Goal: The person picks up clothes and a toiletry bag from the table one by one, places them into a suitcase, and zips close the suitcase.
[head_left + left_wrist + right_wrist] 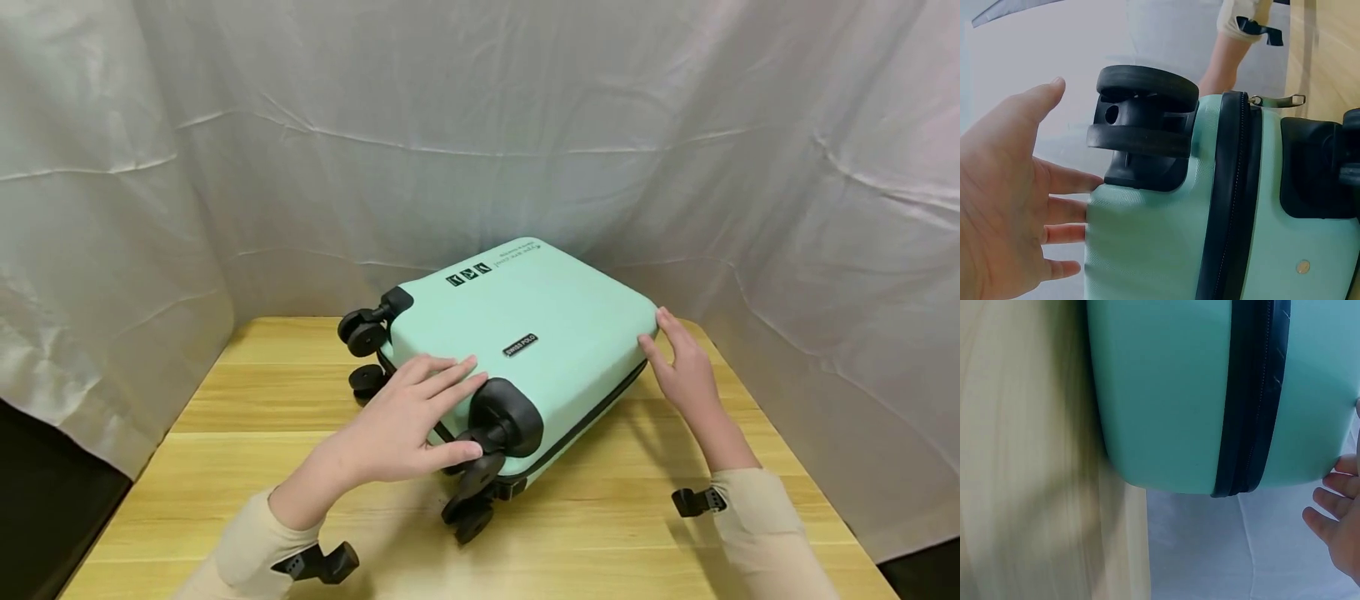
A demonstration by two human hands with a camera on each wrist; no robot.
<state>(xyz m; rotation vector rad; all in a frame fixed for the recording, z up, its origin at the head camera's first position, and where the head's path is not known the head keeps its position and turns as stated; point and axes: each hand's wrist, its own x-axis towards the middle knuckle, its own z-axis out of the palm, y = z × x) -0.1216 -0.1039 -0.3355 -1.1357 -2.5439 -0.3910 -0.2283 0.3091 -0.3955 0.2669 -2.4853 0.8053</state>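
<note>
A mint green suitcase (517,312) lies flat on its side on the wooden table, turned at an angle, with black wheels (472,500) at its near and left corners. My left hand (408,417) has its fingers stretched over the suitcase's wheel-end edge beside the near wheel mount; in the left wrist view the fingertips touch the shell. At the far right corner my right hand (684,367) touches the shell with its fingers extended. The black zipper band (1250,394) shows along the side in the right wrist view, where only part of the right hand (1341,512) appears.
The table (247,450) has light wood planks. Pale grey curtains (450,125) hang behind it and on both sides. A metal zipper pull (1279,100) sticks out from the zipper band. Each sleeve carries a small black wrist camera (697,502).
</note>
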